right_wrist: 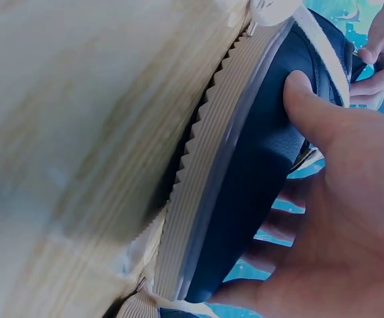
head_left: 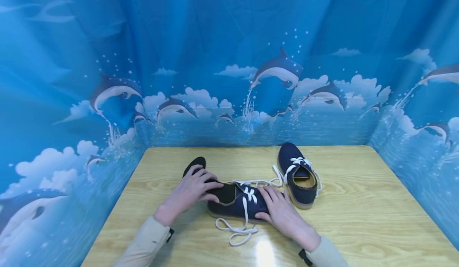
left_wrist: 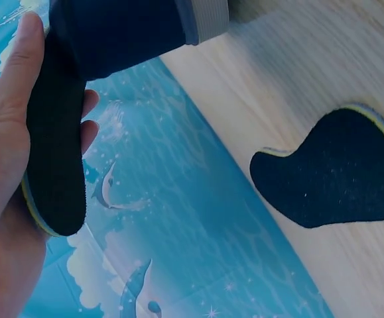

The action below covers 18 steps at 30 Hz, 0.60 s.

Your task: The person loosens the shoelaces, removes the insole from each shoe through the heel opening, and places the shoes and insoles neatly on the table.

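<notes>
A navy lace-up shoe lies on its sole across the table, heel toward my left hand. That hand holds a black insole between thumb and fingers at the heel opening; the insole's far end is hidden inside the shoe. My right hand grips the toe part, its thumb on the near side and the fingers over the far side. White laces trail loose from the shoe. A second black insole lies on the table beyond my left hand.
The other navy shoe stands at the back right, toe away from me, its white laces hanging loose. A blue dolphin-print curtain borders the wooden table at the back and sides.
</notes>
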Tool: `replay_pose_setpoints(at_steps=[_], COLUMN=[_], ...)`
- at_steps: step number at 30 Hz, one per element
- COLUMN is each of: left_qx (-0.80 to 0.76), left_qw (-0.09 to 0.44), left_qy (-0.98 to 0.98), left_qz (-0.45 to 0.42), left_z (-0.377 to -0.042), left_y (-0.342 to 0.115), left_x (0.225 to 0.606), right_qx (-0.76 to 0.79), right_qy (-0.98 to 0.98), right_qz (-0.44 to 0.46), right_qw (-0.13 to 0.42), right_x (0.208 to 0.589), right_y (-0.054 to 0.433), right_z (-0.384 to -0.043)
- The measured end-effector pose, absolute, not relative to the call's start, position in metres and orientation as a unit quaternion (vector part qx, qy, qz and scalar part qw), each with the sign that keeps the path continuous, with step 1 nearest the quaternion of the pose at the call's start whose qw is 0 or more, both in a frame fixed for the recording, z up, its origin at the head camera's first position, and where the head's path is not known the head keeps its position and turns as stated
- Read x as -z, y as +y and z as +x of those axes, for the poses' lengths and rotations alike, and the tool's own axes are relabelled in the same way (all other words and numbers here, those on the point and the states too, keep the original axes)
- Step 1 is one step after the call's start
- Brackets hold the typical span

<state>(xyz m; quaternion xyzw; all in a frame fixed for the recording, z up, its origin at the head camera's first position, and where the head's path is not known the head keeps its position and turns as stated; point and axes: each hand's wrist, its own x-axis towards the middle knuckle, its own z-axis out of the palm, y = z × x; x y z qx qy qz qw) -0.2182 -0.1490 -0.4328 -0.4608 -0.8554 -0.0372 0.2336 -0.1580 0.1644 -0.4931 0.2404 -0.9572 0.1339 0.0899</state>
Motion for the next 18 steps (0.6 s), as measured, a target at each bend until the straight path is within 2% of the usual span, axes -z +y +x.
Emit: replay_pose_setpoints(at_steps=[18], left_qx=[0.050], left_qw=[0.290], left_qy=[-0.843], left_qz=[-0.449], left_z=[-0.220], left_y=[-0.180], left_x=[0.416], right_qx=[-0.131], right_qy=[-0.956], right_qz=[0.239], right_qw=[0.105], right_x=[0.494], right_y=[0.162], right_z=[-0.159])
